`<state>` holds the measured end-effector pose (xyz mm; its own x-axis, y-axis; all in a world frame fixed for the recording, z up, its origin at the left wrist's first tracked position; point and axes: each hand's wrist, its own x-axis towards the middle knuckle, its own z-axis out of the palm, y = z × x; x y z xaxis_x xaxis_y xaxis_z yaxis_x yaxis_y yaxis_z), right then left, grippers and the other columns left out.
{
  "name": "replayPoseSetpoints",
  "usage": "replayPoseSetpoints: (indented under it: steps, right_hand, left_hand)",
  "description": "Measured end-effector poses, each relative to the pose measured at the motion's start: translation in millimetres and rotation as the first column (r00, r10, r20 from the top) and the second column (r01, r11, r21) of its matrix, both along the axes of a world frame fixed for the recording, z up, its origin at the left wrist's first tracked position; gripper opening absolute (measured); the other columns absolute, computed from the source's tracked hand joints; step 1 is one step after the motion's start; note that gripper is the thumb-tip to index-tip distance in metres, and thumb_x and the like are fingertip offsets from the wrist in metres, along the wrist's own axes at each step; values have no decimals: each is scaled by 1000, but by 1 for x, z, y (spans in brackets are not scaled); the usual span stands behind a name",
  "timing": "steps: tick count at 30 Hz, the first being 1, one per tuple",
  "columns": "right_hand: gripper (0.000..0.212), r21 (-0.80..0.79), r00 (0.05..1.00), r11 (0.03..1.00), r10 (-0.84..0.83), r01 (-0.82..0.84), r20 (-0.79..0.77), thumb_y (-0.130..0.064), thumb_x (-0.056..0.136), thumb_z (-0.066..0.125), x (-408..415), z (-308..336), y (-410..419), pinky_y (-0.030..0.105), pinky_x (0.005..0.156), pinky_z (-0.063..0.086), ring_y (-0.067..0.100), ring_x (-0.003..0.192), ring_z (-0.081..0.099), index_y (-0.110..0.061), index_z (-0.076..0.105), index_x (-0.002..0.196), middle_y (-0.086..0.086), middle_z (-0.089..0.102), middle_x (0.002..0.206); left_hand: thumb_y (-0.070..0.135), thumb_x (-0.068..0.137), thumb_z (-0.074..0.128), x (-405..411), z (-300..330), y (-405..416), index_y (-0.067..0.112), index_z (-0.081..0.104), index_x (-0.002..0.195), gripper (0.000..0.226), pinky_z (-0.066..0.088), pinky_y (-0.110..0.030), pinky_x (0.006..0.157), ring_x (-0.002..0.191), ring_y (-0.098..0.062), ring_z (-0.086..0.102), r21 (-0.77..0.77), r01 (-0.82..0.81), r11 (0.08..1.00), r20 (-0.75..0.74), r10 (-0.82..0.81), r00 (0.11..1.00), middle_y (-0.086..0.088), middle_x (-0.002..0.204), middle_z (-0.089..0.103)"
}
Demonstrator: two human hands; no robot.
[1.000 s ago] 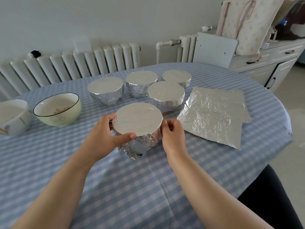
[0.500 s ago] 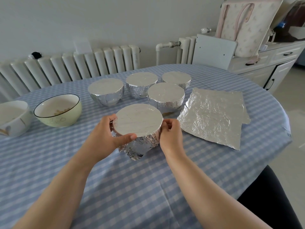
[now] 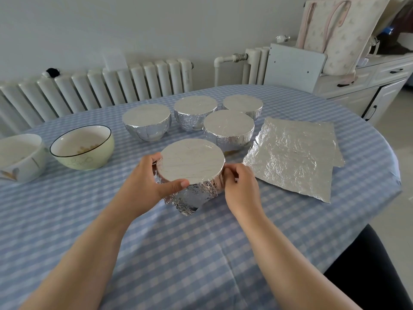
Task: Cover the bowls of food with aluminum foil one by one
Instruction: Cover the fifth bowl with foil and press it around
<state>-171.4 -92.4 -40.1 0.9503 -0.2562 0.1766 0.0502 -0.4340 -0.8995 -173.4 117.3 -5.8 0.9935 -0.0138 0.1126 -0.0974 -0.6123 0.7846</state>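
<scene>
Currently: foil-wrapped bowl [image 3: 192, 163], mid-table toward the near edge, clasped by left hand [image 3: 143, 186] and right hand [image 3: 240, 186], both pressing foil against its sides. Risk: hard pinching likely tears the thin foil skirt.

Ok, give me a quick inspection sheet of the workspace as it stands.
Surface: round table under a blue checked cloth.
Job's things: four foil-covered bowls at the back; a fifth wrapped bowl between the hands; two uncovered bowls on the left; spare foil sheets lying flat on the right.
Clutter: nothing seen.
Grippers: left hand grips the fifth bowl's side, thumb on the rim; right hand fingers press foil at its right edge.
Cables: nothing seen.
Surroundings: radiator, white cabinet, tote bag.
</scene>
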Motion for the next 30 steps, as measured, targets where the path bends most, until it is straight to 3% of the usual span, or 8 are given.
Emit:
replayPoseSetpoints:
  steps: [3, 6, 9, 13, 17, 23, 27, 30]
  right_hand:
    - [20, 64, 998, 996, 65, -64, -21, -11, 97, 50, -3, 2, -4, 2, 67, 34, -2, 86, 55, -26, 63, 98, -13, 62, 96]
    - [19, 110, 997, 992, 69, -66, -25, -9, 96, 54, -2, 3, -5, -1, 63, 35, -9, 79, 55, -26, 64, 94, -20, 61, 86]
    - [18, 172, 998, 984, 43, -37, -36, -10, 94, 58, 2, 4, -4, 3, 61, 38, -3, 75, 58, -25, 66, 88, -17, 66, 82]
    - [21, 286, 996, 958, 27, -3, -80, -8, 93, 61, 4, 6, -2, 18, 71, 48, 11, 83, 65, -26, 65, 81, -9, 69, 85]
    - [14, 236, 992, 972, 43, -13, -122, -10, 92, 63, 8, 11, -7, 10, 63, 44, 6, 77, 61, -21, 64, 84, -8, 67, 83]
    - [11, 260, 962, 957, 184, -128, -204, -14, 86, 73, 17, 19, -22, 27, 74, 50, 12, 70, 60, -18, 66, 79, -3, 66, 73]
    - [16, 232, 975, 971, 110, -63, -194, -16, 85, 74, 15, 16, -17, 43, 80, 55, 18, 68, 64, -21, 67, 71, 0, 69, 70]
    - [15, 120, 994, 992, -26, 38, -102, -16, 88, 68, 6, 13, -5, 21, 67, 51, 15, 74, 67, -25, 70, 76, -7, 69, 73]
  left_hand:
    - [93, 29, 67, 0, 0, 0, 16, 39, 139, 137, 42, -30, 101, 121, -10, 52, 2, -10, 1000, -1, 10, 1000, 7, 132, 51]
    - [93, 28, 66, 0, 1, -1, 17, 40, 137, 136, 41, -27, 96, 117, -9, 52, 7, -12, 1000, 0, 12, 1000, 9, 128, 52]
    - [90, 31, 67, 0, 1, -2, 17, 40, 137, 132, 38, -23, 92, 116, -8, 51, 4, -13, 1000, 4, 13, 1000, 10, 126, 51]
    - [86, 33, 68, -1, 2, -3, 15, 38, 140, 132, 36, -19, 91, 116, -7, 49, -2, -13, 1000, 7, 13, 1000, 11, 128, 48]
    - [79, 35, 69, -2, 4, -5, 15, 40, 139, 126, 34, -7, 79, 110, -2, 48, -28, -4, 1000, 13, 5, 1000, 15, 121, 47]
    - [80, 34, 70, -1, 3, -3, 13, 38, 141, 130, 37, -18, 90, 117, -7, 49, -18, -7, 1000, 8, 7, 1000, 13, 126, 46]
    - [81, 40, 74, -1, 2, -3, 14, 39, 140, 126, 36, -22, 94, 119, -8, 49, -19, -7, 1000, 8, 7, 1000, 11, 129, 47]
    - [63, 52, 80, -2, 1, -4, 13, 38, 141, 111, 35, -22, 94, 118, -8, 47, -31, -10, 999, 10, 10, 1000, 9, 129, 47]
